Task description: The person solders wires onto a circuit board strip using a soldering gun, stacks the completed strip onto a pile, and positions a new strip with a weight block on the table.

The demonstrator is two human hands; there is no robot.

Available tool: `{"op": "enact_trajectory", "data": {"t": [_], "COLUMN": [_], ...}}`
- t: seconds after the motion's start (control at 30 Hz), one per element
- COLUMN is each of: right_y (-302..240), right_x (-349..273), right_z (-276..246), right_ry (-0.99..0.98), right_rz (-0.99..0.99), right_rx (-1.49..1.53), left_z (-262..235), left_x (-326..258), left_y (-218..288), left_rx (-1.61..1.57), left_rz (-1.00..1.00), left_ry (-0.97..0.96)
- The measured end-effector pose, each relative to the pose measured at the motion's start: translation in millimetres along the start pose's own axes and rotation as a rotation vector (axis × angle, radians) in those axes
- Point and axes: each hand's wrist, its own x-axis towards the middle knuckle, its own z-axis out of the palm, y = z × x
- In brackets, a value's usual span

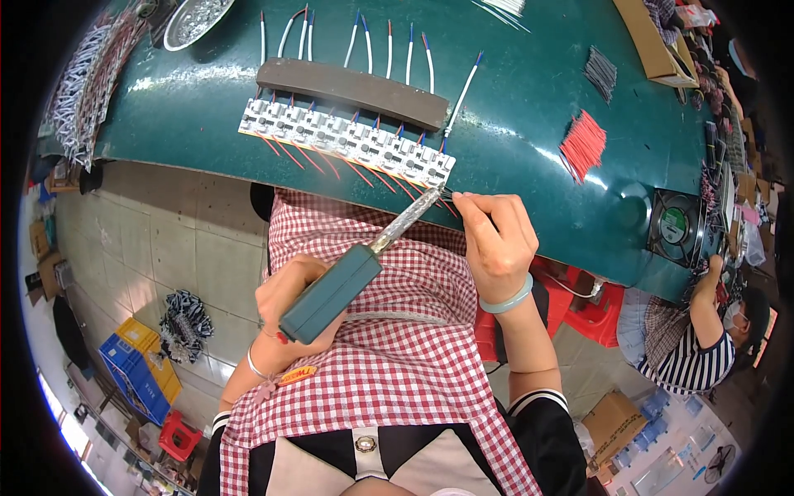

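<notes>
My left hand [283,291] is closed around a dark green soldering iron [332,294] with a foil-like metal barrel. Its tip meets the near right corner of a strip of white circuit boards [343,142] at the table's front edge. Thumb and fingers of my right hand [500,248] pinch a thin black wire [448,193] at that same corner. Short red wires [310,159] stick out along the strip's near side. Behind it, a long brown bar [351,93] lies over white cables [370,51] with red and blue ends.
On the green table [182,107] lie a bundle of red wires [583,145], a bundle of black wires [601,74] and a metal dish [197,21]. A black fan [674,225] stands at the right. Another person [691,355] sits beyond it. Red stools [595,314] are under the table.
</notes>
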Motion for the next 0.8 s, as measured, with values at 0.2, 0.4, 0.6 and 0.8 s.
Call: {"op": "enact_trajectory", "data": {"t": [0.2,0.4,0.6,0.8], "right_y": [3,3,-3,-19], "right_x": [-1,-2,-3,-10], "right_z": [2,1,-5,-26], "right_ry": [0.013,0.017,0.019,0.051], "right_rz": [-0.029,-0.021,0.031,0.18], "right_rx": [0.0,-0.005,0.003,0.028], "left_z": [-6,-28,-23,-17], "left_x": [-29,-12,-18,-19], "left_y": [4,4,1,0], "left_rx": [-0.38,-1.38,-1.25,-1.003], "left_rz": [-0.455,-0.738,-0.837,-0.622], "left_ry": [0.246,0.183,0.236,0.252]}}
